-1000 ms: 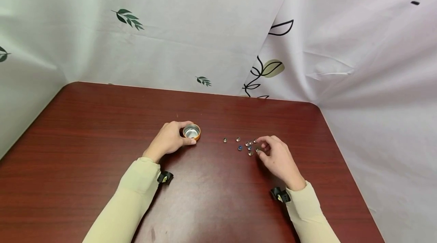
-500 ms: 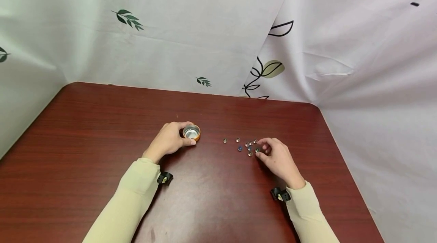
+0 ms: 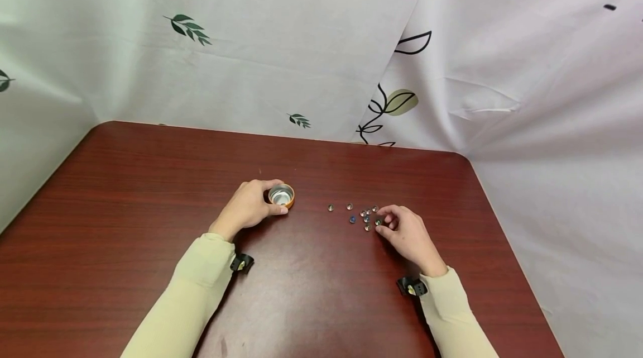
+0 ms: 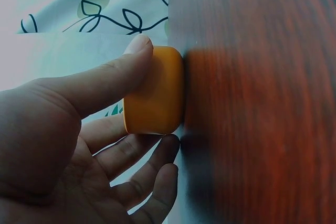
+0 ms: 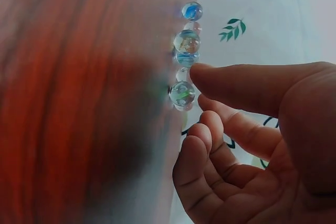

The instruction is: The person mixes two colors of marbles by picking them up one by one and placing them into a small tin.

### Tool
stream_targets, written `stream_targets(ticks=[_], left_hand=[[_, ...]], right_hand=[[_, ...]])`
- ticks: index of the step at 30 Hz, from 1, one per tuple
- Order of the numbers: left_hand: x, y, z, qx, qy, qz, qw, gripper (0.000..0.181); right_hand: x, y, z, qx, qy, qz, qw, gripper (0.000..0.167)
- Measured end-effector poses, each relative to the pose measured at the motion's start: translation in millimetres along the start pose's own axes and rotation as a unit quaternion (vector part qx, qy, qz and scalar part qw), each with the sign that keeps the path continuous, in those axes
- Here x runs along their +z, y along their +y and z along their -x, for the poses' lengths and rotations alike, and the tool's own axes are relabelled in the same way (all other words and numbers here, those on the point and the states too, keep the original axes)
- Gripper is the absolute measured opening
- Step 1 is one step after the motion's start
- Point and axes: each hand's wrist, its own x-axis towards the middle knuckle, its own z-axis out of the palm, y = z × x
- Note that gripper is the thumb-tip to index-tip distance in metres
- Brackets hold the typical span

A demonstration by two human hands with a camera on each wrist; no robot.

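I saw the left hand (image 3: 247, 207) gripping an orange tin (image 4: 163, 90), mouth upward on the reddish table (image 3: 301, 280), a little below and left of centre in the head view. Right of centre, the right hand (image 3: 409, 237) had its fingers loosely curved, thumb and forefinger parted just beside a green-streaked marble (image 5: 182, 94); other marbles (image 3: 353, 219) lay scattered leftward, towards the tin.

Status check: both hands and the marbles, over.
Left hand grips orange tin, open side up. Right hand beside marbles, none visibly held. Marbles loose on table. No obstacle visible between marbles and tin.
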Motion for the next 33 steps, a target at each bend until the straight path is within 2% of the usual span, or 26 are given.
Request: stream_targets(ticks=[12, 33], left_hand=[[0.5, -0.9, 0.6, -0.003, 0.001, 0.005, 1.0000, 0.060], [-0.2, 2.1, 0.5, 0.000, 0.002, 0.005, 1.0000, 0.062]], right_hand=[[1, 10, -4.1, 0.040, -0.029, -0.056, 0.9972, 0.022], [1, 12, -6.1, 0.058, -0.040, -0.054, 0.9960, 0.020]])
